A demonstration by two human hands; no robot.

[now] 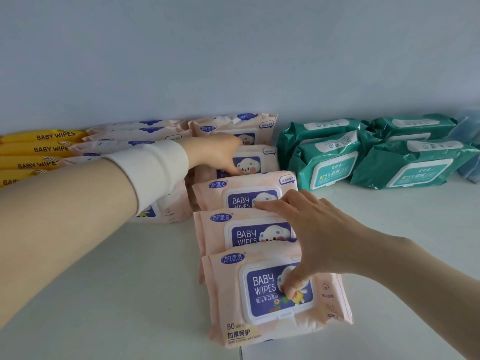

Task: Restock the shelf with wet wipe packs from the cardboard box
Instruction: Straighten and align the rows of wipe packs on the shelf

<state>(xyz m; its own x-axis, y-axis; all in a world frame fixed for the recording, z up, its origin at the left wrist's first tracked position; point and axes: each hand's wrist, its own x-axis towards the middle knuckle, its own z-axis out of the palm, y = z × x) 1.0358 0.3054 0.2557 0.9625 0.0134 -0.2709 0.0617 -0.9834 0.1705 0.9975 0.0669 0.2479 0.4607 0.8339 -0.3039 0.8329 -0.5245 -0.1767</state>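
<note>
A row of pink baby wipe packs leans front to back on the white shelf [104, 281]. The front pack [265, 310] shows its purple "BABY WIPES" lid. My right hand [311, 235] lies spread over the front packs, thumb pressed on the front pack's lid and fingertips touching the third pack [244, 193]. My left hand [215, 154], in a white sleeve, reaches further back with its fingers pushed down between the third pack and a pack behind it [246, 162]. More pink packs [135, 141] stand in a row to the left. The cardboard box is out of view.
Yellow baby wipe packs [39, 149] line the far left. Green packs [335, 157] sit in rows at the right, with blue packs [470, 152] at the right edge. A pale wall backs the shelf. Bare shelf surface lies at the front left and right.
</note>
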